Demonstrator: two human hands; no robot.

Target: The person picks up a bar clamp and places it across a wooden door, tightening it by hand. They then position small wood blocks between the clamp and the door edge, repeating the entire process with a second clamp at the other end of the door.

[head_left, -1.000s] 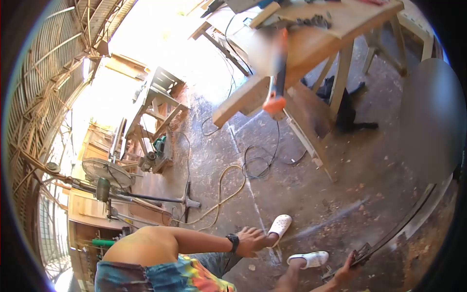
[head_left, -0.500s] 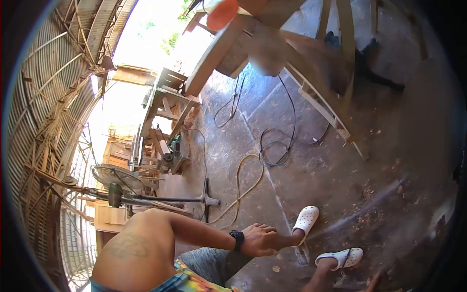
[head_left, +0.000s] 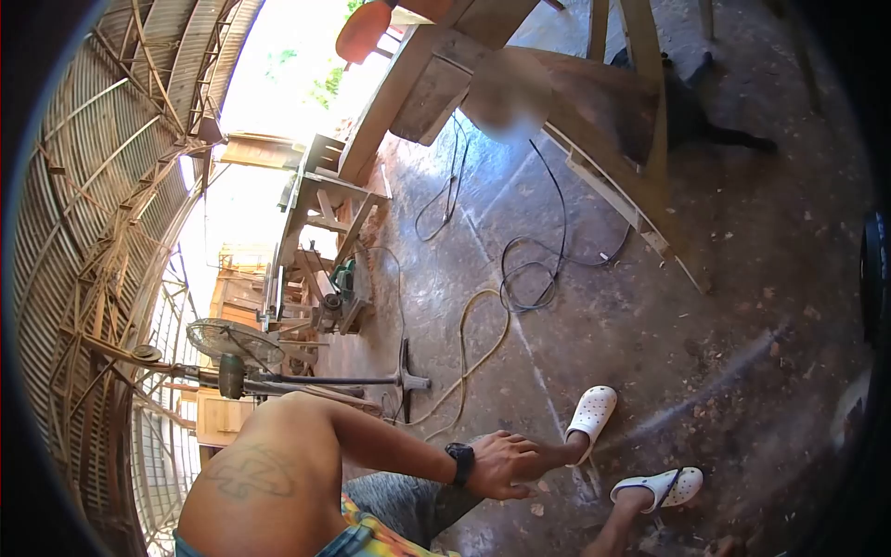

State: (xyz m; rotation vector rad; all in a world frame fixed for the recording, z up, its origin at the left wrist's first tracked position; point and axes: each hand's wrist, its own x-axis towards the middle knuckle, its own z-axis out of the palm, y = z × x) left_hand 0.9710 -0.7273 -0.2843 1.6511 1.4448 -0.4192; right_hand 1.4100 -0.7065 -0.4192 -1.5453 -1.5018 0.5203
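Observation:
My left hand (head_left: 502,464) lies over my leg near the shin, back up, fingers slightly apart, nothing seen in it. A black watch (head_left: 459,463) is on that wrist. Grey shorts (head_left: 399,506) and part of a colourful shirt (head_left: 371,538) show beside the bare, tattooed arm. Two white perforated clogs (head_left: 591,416) are on my feet on the floor. My right hand is not visible.
Cables (head_left: 529,297) loop across the concrete floor (head_left: 631,343). A standing fan (head_left: 232,342), wooden frames, a green tool (head_left: 343,277) and a large wooden bench (head_left: 399,93) stand around. A blurred patch and a dark, unclear shape (head_left: 691,121) are beyond.
The view has shifted slightly, so the arm, clogs and fan sit a little further right. My left hand stays over the leg. The red-orange object at the top sits further left.

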